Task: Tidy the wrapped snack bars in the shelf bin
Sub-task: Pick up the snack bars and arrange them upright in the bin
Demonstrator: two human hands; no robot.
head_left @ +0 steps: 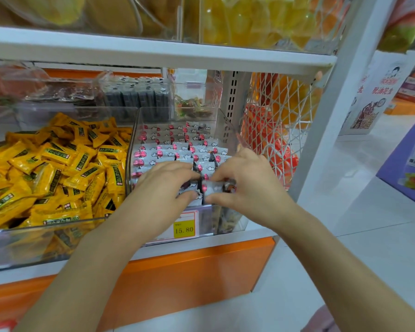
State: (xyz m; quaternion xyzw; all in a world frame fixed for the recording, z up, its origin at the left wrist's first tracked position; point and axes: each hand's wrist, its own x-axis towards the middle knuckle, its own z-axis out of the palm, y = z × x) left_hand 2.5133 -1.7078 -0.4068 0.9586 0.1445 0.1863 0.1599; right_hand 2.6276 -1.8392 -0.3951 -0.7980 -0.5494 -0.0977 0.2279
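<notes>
Inside one bin, two hands pinch wrapped bars.

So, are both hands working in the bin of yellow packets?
No: the left hand and right hand both grip white-and-pink bars in the clear bin to the right of the yellow packets.

White shelf board runs across 12 o'clock, clear tubs of yellow goods above it, glare on their fronts. Orange base panel at 6. White slanted upright at 2, white wire mesh side panel just inside it, orange packs showing through. Perforated metal strip at 1. Pale glossy floor from 3 to 5. Printed poster at 2, purple box at 3. Light bright, even.
</notes>
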